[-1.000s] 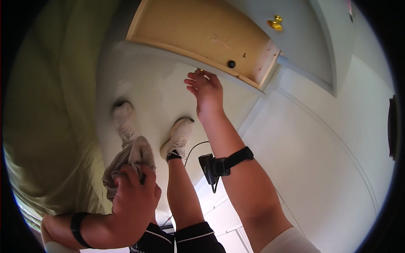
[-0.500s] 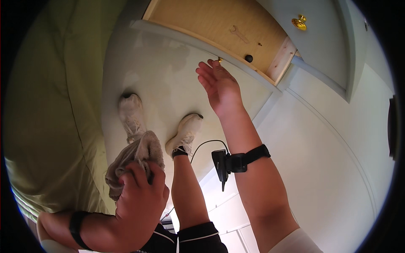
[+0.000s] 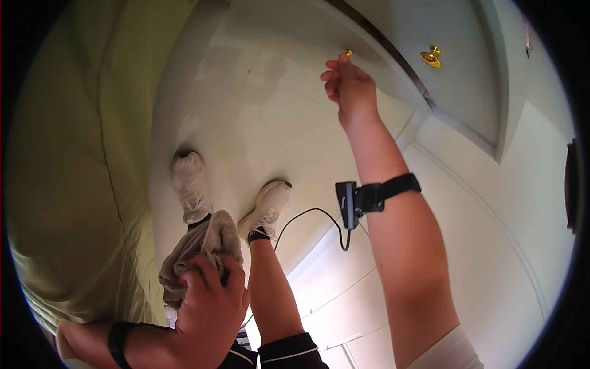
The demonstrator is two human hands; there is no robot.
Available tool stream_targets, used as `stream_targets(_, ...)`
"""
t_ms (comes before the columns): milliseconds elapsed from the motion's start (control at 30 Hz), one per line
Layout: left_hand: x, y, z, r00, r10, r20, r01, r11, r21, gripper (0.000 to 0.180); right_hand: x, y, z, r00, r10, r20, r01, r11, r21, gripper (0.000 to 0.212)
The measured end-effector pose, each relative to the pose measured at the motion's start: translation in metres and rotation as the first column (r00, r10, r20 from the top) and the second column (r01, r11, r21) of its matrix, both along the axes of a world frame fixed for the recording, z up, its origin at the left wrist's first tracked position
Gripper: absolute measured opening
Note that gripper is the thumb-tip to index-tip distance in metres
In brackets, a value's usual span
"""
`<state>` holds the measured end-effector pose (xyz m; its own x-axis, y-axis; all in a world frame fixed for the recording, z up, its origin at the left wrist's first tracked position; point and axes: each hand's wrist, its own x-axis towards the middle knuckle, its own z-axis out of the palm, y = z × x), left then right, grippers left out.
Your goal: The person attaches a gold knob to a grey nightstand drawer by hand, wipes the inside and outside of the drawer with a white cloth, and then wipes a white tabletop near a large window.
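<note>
Left hand (image 3: 212,307), in the head view, wrapped around a crumpled grey cloth (image 3: 200,249), low down; right hand (image 3: 358,92) outstretched, fingers (image 3: 330,76) loosely curled at a small gold knob (image 3: 349,53) on a grey drawer (image 3: 388,74), whether gripping unclear. Green fabric (image 3: 74,154) along the left; pale shoes (image 3: 190,178) on the floor (image 3: 246,129).

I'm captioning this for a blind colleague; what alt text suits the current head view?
A person's right hand is at a small gold knob on a grey drawer front, while the left hand grips a crumpled greyish cloth. Their pale sneakers stand on the floor.
</note>
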<state>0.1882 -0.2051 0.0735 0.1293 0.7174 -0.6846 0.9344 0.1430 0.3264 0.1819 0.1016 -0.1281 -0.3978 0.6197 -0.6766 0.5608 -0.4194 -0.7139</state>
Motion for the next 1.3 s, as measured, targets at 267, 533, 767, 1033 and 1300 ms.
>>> stream_targets(267, -0.012, 0.031, 0.017, 0.995, 0.022, 0.094, -0.023, 1.000, 0.014, 0.025, -0.030, 0.064, 0.010, 0.980, 0.099, 0.175, -0.132, 0.972, 0.195, 0.030)
stream_targets(533, -0.011, 0.029, 0.017, 0.997, -0.049, 0.053, 0.046, 0.998, 0.049, 0.028, -0.028, 0.079, 0.012, 0.929, 0.237, 0.286, -0.315, 0.910, 0.270, 0.028)
stream_targets(767, -0.035, 0.020, 0.027, 1.000, -0.016, 0.020, 0.019, 0.991, -0.132, 0.026, -0.007, 0.048, 0.125, 0.124, 0.917, 0.379, -0.992, 0.127, 0.015, 0.023)
stream_targets(1033, -0.011, 0.016, 0.085, 0.982, 0.177, 0.063, -0.169, 0.978, -0.121, 0.040, 0.256, 0.003, 0.421, -0.232, 0.899, 0.372, -0.943, -0.115, -0.311, 0.040)
stream_targets(1300, -0.002, -0.028, 0.344, 0.613, 0.611, 0.501, -0.704, 0.710, -0.005, 0.056, 0.409, 0.000, 0.549, -0.178, 0.910, 0.375, -0.927, -0.027, -0.375, 0.050)
